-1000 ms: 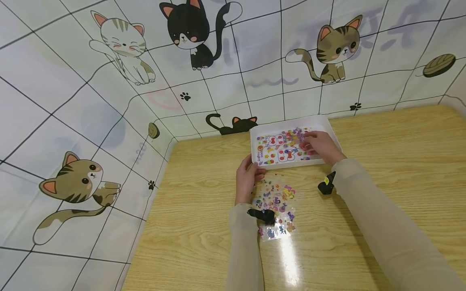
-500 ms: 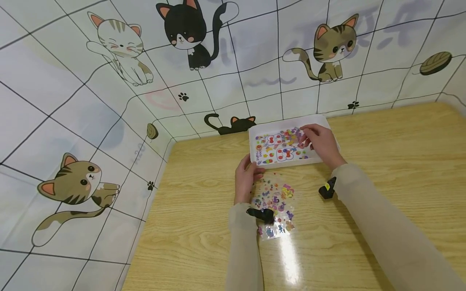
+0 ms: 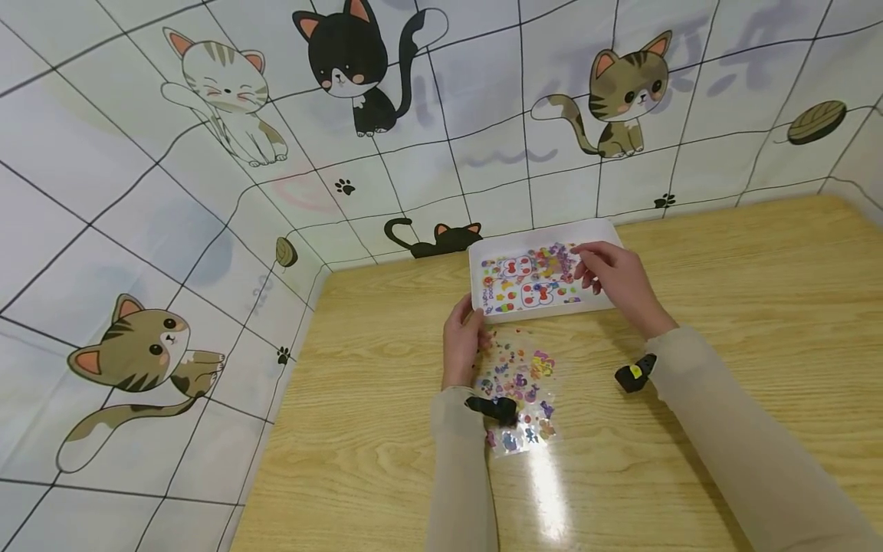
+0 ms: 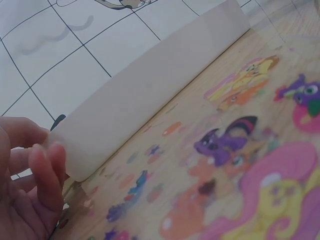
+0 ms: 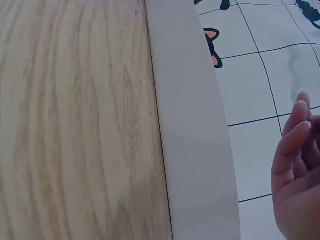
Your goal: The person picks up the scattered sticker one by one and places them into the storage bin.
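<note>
A shallow white tray stands near the wall. Inside lie sheets of colourful stickers, with red-and-white animal faces and small purple pieces. My left hand holds the tray's near left corner, fingers curled round it in the left wrist view. Over the tray's right part hovers my right hand; its fingers are loosely bent, and the right wrist view shows nothing between them. A clear sheet of pony stickers lies on the table before the tray, partly covered by the left wrist's black camera.
A wall covering with cartoon cats rises right behind the tray and along the left side. The wooden table extends to both sides. Black wrist cameras stick out from both sleeves, the right one low over the table.
My right hand has drawn back slightly to the right from the purple stickers in the tray, its fingers loosening. The left hand keeps its hold on the corner.
</note>
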Motion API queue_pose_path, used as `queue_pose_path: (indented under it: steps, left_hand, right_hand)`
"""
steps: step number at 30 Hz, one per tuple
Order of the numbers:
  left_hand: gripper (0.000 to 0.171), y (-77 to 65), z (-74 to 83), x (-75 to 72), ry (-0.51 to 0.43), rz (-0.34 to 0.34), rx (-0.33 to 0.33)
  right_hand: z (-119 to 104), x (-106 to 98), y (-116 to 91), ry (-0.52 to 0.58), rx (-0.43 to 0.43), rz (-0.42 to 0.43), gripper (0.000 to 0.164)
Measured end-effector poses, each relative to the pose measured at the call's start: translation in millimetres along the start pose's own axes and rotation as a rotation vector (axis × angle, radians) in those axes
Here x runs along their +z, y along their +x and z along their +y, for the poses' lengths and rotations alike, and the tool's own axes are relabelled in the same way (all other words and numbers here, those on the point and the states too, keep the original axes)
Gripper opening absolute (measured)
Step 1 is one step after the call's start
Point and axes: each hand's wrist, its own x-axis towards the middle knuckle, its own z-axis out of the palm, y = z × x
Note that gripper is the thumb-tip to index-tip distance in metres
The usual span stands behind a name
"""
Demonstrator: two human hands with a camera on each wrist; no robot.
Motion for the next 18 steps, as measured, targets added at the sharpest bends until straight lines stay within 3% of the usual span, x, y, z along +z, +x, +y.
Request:
queue_pose_path:
  steps: [10, 18]
  left_hand:
    - [0.041, -1.9, 1.7, -1.2, 0.009, 0.017, 0.009]
    - [0.039, -1.4, 1.4, -1.2, 0.013, 0.018, -0.002]
  right_hand:
    - [2, -6, -19, 0.052, 0.099, -0.016, 0.043]
    - [2, -9, -29, 0.056, 0.129, -0.046, 0.041]
